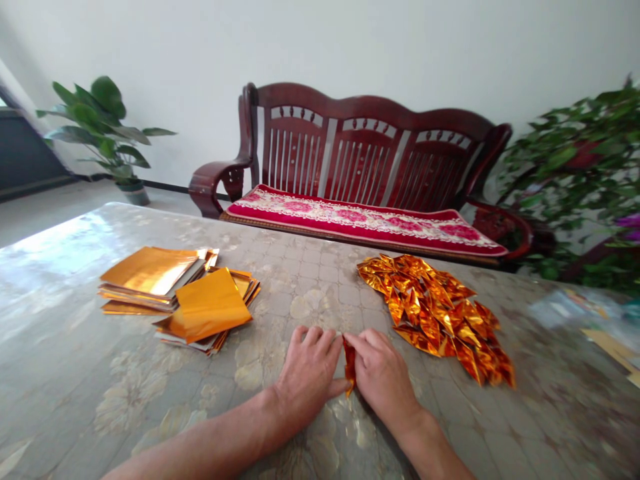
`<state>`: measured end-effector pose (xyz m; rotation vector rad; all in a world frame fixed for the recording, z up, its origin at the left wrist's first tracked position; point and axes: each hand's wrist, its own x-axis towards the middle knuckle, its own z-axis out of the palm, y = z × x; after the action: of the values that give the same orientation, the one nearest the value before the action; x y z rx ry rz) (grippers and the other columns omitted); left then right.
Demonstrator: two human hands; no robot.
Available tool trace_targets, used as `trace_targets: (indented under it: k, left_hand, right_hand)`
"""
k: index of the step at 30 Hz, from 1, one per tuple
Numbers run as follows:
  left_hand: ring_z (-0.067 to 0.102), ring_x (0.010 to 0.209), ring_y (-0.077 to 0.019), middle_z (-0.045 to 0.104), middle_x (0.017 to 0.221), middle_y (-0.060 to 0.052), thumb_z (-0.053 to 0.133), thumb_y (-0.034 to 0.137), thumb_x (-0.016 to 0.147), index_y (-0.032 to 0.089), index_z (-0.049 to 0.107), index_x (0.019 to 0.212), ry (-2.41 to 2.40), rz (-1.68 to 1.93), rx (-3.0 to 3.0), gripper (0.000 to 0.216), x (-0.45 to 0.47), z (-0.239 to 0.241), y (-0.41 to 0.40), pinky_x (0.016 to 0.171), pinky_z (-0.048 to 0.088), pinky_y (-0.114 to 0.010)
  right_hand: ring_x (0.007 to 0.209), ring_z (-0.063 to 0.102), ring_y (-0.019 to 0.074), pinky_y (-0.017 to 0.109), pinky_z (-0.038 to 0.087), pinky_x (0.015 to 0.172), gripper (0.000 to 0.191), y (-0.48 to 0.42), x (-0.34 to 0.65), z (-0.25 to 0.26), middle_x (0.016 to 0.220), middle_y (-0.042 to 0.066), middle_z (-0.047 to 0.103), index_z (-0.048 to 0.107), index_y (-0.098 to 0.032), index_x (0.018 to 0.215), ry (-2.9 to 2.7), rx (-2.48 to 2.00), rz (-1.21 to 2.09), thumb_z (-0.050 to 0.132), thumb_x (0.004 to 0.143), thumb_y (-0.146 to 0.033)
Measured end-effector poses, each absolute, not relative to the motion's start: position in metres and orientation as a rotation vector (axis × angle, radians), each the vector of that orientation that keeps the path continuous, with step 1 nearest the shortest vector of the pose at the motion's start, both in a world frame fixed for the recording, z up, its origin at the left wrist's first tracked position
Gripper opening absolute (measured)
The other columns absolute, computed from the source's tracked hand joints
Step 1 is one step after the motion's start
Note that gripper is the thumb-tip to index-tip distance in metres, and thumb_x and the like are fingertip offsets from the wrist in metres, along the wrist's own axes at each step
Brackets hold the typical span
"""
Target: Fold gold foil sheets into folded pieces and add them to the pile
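On the table point(150, 380), left hand point(306, 377), right hand point(383, 377), pinching gold foil point(349, 363)

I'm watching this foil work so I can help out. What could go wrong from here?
The small foil piece between the left hand and right hand is thin and might tear or crease badly. The right hand is close to the heap of folded gold foil pieces, so a careless move could scatter it. The loose stacks of gold foil sheets might slide on the glossy table cover.
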<state>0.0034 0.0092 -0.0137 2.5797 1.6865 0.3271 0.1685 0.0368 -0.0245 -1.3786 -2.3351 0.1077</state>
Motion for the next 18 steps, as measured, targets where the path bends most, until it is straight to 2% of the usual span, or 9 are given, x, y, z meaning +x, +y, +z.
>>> trace_targets:
  k: [8, 18]
  left_hand:
    - [0.057, 0.105, -0.0271, 0.065, 0.115, -0.007, 0.072, 0.055, 0.078, 0.020, 0.057, 0.120, 1.682, 0.338, 2.573, 0.057, 0.0020, -0.0131, 0.0110, 0.093, 0.041, -0.046]
    - [0.057, 0.103, -0.0267, 0.066, 0.111, -0.006, 0.073, 0.054, 0.078, 0.020, 0.059, 0.115, 1.667, 0.332, 2.558, 0.052, 0.0023, -0.0111, 0.0105, 0.094, 0.039, -0.047]
  right_hand:
    - [0.083, 0.058, 0.0188, 0.029, 0.038, 0.075, 0.019, 0.0348, 0.1720, -0.0229, 0.081, 0.001, 0.065, 0.071, -0.024, 0.089, -2.299, -1.371, 0.037, 0.058, 0.088, -0.009]
    - [0.078, 0.056, 0.0166, 0.027, 0.036, 0.070, 0.022, 0.0341, 0.1721, -0.0150, 0.076, 0.000, 0.063, 0.073, -0.024, 0.082, -2.432, -1.345, 0.031, 0.059, 0.089, -0.008]
